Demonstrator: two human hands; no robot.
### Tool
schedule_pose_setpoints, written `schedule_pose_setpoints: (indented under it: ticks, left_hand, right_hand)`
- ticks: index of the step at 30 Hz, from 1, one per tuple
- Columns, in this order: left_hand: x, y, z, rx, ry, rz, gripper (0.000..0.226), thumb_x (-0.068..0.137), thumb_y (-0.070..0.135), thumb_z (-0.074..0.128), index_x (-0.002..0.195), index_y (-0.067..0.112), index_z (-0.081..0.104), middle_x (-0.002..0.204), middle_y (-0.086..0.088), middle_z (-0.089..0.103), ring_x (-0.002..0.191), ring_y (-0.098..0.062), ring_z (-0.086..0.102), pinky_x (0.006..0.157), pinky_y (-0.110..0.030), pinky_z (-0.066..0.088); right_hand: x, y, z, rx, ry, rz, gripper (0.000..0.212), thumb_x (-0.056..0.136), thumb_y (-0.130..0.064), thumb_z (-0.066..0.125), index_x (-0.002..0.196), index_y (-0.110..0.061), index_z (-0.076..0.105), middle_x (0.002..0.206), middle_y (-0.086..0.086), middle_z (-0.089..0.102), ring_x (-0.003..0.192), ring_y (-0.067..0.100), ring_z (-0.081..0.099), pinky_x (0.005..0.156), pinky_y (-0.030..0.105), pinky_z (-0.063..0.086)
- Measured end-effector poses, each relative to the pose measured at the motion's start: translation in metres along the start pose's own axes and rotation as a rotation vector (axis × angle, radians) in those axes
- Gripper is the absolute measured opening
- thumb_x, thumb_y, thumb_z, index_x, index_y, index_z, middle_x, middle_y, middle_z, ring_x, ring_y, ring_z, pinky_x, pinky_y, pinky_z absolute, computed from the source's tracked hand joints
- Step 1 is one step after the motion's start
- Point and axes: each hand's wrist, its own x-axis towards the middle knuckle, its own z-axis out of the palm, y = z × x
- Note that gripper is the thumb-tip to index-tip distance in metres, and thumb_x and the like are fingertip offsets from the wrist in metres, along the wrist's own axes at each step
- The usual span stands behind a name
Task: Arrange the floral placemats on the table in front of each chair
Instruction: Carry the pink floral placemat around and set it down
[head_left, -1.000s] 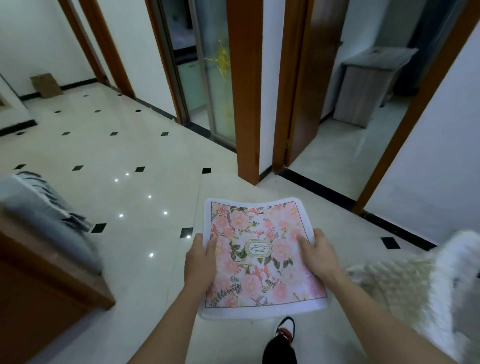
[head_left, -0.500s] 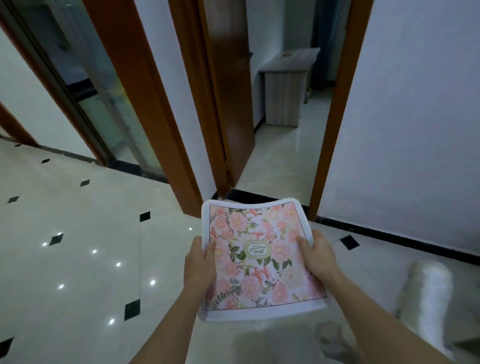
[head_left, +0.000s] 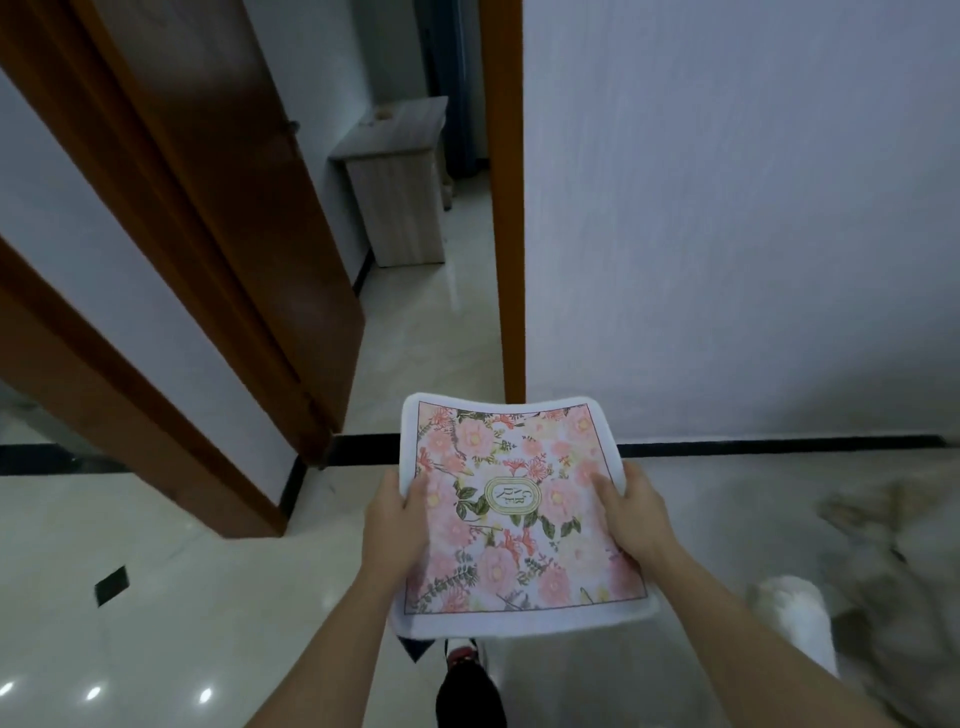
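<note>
Carrying a floral placemat flat through a hallway; no counter or chair is showing.

The person is facing a plain white wall (head_left: 727, 234) on a glossy cream tiled floor (head_left: 156, 571), with a dark brown wooden door (head_left: 208, 208) standing open at the far left. The pink floral fabric placemat with a white border (head_left: 519, 525) is being held level at near centre, probably to keep it uncreased for laying. The left hand (head_left: 392, 519) is gripping its left edge and the right hand (head_left: 636, 514) its right edge, thumbs pressing on the print.
</note>
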Motion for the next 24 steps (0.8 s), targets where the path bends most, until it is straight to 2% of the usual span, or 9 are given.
schedule_pose_setpoints:
  ticks: [3, 7, 10, 12, 14, 16, 20, 24]
  left_hand:
    - [0.061, 0.013, 0.030, 0.005, -0.082, 0.030, 0.011, 0.101, 0.029, 0.051, 0.095, 0.022, 0.056, 0.087, 0.006, 0.068, 0.076, -0.004, 0.065, 0.055, -0.018, 0.045]
    - [0.150, 0.037, 0.068, -0.013, -0.201, 0.035, 0.016, 0.101, 0.032, 0.051, 0.101, 0.019, 0.058, 0.090, 0.002, 0.069, 0.083, -0.015, 0.068, 0.067, -0.034, 0.055]
    - [0.216, 0.058, 0.093, -0.011, -0.274, 0.059, 0.014, 0.100, 0.035, 0.051, 0.095, 0.024, 0.057, 0.087, 0.003, 0.070, 0.080, -0.018, 0.069, 0.065, -0.036, 0.056]
    - [0.256, 0.074, 0.110, -0.015, -0.324, 0.093, 0.013, 0.100, 0.036, 0.051, 0.093, 0.026, 0.056, 0.088, 0.002, 0.071, 0.080, -0.018, 0.070, 0.067, -0.040, 0.058]
    - [0.289, 0.090, 0.129, -0.007, -0.371, 0.129, 0.014, 0.100, 0.038, 0.051, 0.093, 0.028, 0.057, 0.088, 0.003, 0.071, 0.080, -0.018, 0.070, 0.068, -0.040, 0.059]
    - [0.311, 0.102, 0.150, 0.002, -0.420, 0.163, 0.012, 0.099, 0.039, 0.051, 0.095, 0.030, 0.058, 0.088, 0.006, 0.070, 0.081, -0.016, 0.069, 0.067, -0.037, 0.057]
    - [0.336, 0.126, 0.195, 0.013, -0.533, 0.209, 0.012, 0.098, 0.042, 0.051, 0.096, 0.032, 0.057, 0.091, 0.005, 0.071, 0.081, -0.016, 0.070, 0.072, -0.049, 0.059]
    - [0.346, 0.154, 0.244, 0.055, -0.606, 0.253, 0.014, 0.098, 0.044, 0.050, 0.089, 0.033, 0.054, 0.083, 0.003, 0.069, 0.073, -0.019, 0.069, 0.067, -0.051, 0.060]
  right_hand:
    - [0.049, -0.006, -0.003, -0.012, 0.081, 0.030, 0.025, 0.097, -0.040, 0.053, 0.108, -0.018, 0.054, 0.097, 0.000, 0.066, 0.085, 0.019, 0.066, 0.071, 0.038, 0.056]
    - [0.116, -0.023, -0.004, -0.025, 0.180, 0.057, 0.023, 0.097, -0.039, 0.053, 0.106, -0.019, 0.054, 0.096, -0.002, 0.066, 0.080, 0.009, 0.063, 0.058, 0.023, 0.046]
    - [0.161, -0.040, -0.005, -0.019, 0.259, 0.098, 0.023, 0.096, -0.042, 0.053, 0.107, -0.021, 0.054, 0.095, -0.008, 0.065, 0.081, 0.004, 0.061, 0.058, 0.020, 0.044]
    - [0.190, -0.048, -0.006, -0.005, 0.305, 0.127, 0.025, 0.096, -0.043, 0.052, 0.107, -0.021, 0.054, 0.098, -0.003, 0.067, 0.083, 0.009, 0.064, 0.063, 0.027, 0.051]
    - [0.213, -0.054, -0.010, 0.050, 0.318, 0.160, 0.030, 0.096, -0.042, 0.052, 0.111, -0.016, 0.055, 0.103, 0.003, 0.069, 0.088, 0.021, 0.069, 0.074, 0.043, 0.058]
    - [0.227, -0.057, -0.018, 0.088, 0.352, 0.195, 0.034, 0.096, -0.042, 0.052, 0.116, -0.015, 0.055, 0.106, 0.007, 0.069, 0.093, 0.027, 0.069, 0.081, 0.049, 0.058]
    - [0.241, -0.056, -0.040, 0.117, 0.476, 0.242, 0.029, 0.096, -0.041, 0.053, 0.117, -0.021, 0.053, 0.107, 0.003, 0.069, 0.093, 0.025, 0.070, 0.083, 0.050, 0.058]
    - [0.255, -0.050, -0.070, 0.121, 0.577, 0.277, 0.020, 0.097, -0.036, 0.053, 0.110, -0.021, 0.053, 0.105, 0.004, 0.069, 0.091, 0.022, 0.069, 0.083, 0.049, 0.057]
